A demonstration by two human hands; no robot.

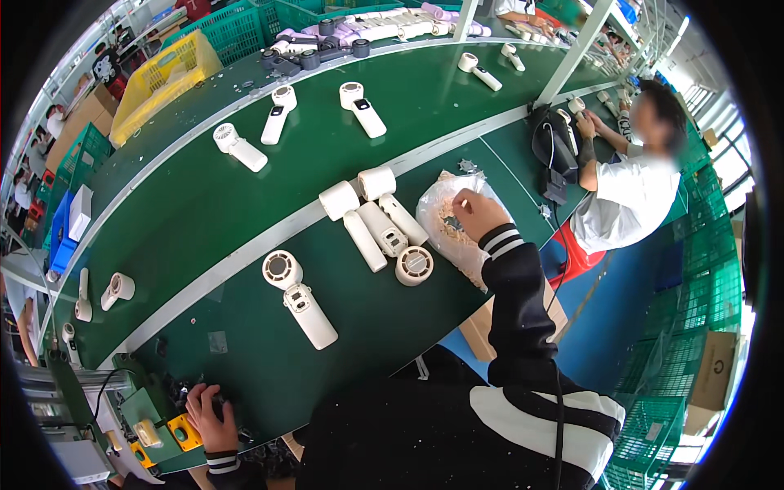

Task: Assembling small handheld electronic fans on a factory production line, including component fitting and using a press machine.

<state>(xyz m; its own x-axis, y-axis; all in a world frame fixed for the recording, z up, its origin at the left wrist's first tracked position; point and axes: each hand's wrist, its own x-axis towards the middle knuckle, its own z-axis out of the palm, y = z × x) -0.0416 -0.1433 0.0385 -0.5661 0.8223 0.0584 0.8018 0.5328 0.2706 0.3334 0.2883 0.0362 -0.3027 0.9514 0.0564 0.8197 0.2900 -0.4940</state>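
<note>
My right hand [480, 216] is over a clear plastic bag [469, 255] of small beige parts, its fingers pinched together; whatever they hold is too small to name. At the lower left, my left hand [212, 416] curls its fingers at a pile of small black parts [181, 392], and what lies in its grasp is hidden. Between my hands a white handheld fan [309, 314] lies on the green bench with an opening in its handle. Several more white fans, among them one with a round grille [414, 265], are grouped beside the bag.
A green conveyor belt [310, 175] curves past the bench, carrying spaced-out white fans. Beside my left hand stands a fixture with yellow blocks [184, 433]. To the right a co-worker [633, 184] handles a fan near a black bag [554, 143]. Green crates [653, 433] line the right side.
</note>
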